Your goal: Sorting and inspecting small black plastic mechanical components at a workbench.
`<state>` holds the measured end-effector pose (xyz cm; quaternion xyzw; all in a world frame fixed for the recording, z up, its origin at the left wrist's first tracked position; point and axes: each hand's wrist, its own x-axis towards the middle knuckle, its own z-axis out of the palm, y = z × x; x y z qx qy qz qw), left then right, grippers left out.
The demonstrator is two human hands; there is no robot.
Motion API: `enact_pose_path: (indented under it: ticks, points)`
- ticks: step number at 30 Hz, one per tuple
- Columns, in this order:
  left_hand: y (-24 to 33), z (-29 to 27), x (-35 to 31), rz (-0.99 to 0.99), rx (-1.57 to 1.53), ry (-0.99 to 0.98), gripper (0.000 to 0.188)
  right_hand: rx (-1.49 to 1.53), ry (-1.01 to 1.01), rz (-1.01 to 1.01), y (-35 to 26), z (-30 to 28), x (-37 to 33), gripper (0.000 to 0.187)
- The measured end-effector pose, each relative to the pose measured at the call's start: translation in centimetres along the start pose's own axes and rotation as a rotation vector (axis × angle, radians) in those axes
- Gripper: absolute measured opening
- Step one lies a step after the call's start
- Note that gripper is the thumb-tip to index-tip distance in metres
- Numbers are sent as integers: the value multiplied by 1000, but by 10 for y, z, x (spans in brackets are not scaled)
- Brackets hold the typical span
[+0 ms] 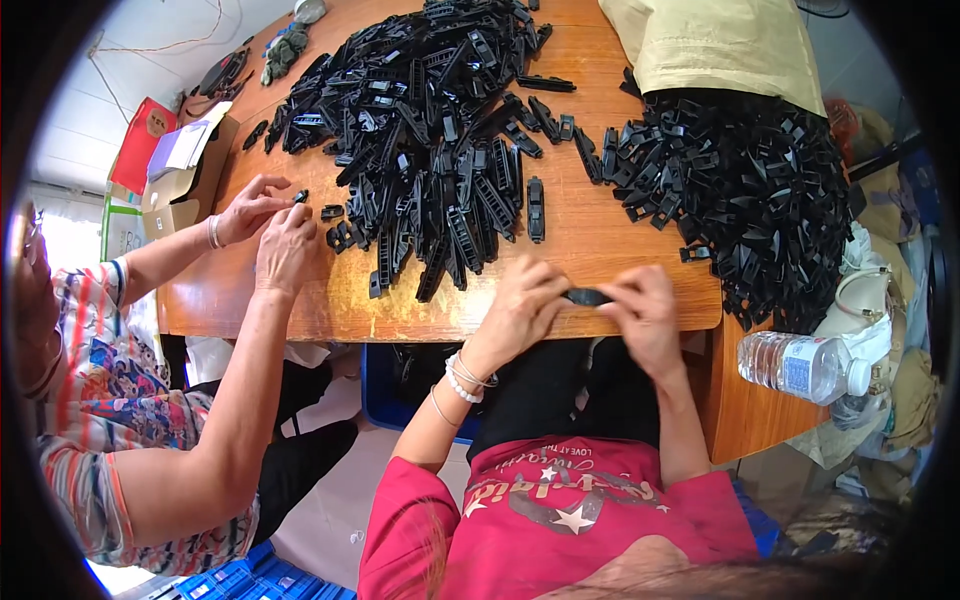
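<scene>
At the table's front edge, my left hand [525, 303] and my right hand [648, 315] hold a small, dark, oblong plastic part [587, 297] between them. Each hand pinches one end; the fingers hide the rest of it, and my right hand is slightly blurred. Just beyond my hands a single long black plastic part [536, 210] lies on the tabletop. Left of it spreads a large heap of long black slotted plastic parts [440, 150]. A second heap, of smaller black pieces [750, 190], lies to the right.
A beige sack [720, 50] lies open above the right heap. A clear bottle [790, 365] lies at the right edge. On my left, a co-worker's hands [285, 245] handle a small dark piece beside some short black pieces [340, 236]. Cardboard boxes [195, 180] stand at far left.
</scene>
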<state>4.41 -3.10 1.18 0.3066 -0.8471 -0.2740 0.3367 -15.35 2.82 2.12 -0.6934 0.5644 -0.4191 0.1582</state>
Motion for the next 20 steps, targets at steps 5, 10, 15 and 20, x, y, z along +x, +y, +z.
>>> enact_pose_path:
  ticks: [5, 10, 15, 20]
  points:
    - [0, -1, -5, -52, -62, 11, 20, 181, -77, 132, 0, 4, 7, 20]
    - [0, -26, -15, -441, -907, 289, 38, -249, 270, 64, 39, -11, 80, 24]
    - [-21, -39, -14, -481, -1632, 575, 30, -552, 69, -19, 78, 26, 132, 31]
    - [-35, -36, -17, -350, -1890, 578, 18, -434, -80, -53, 66, 37, 101, 33]
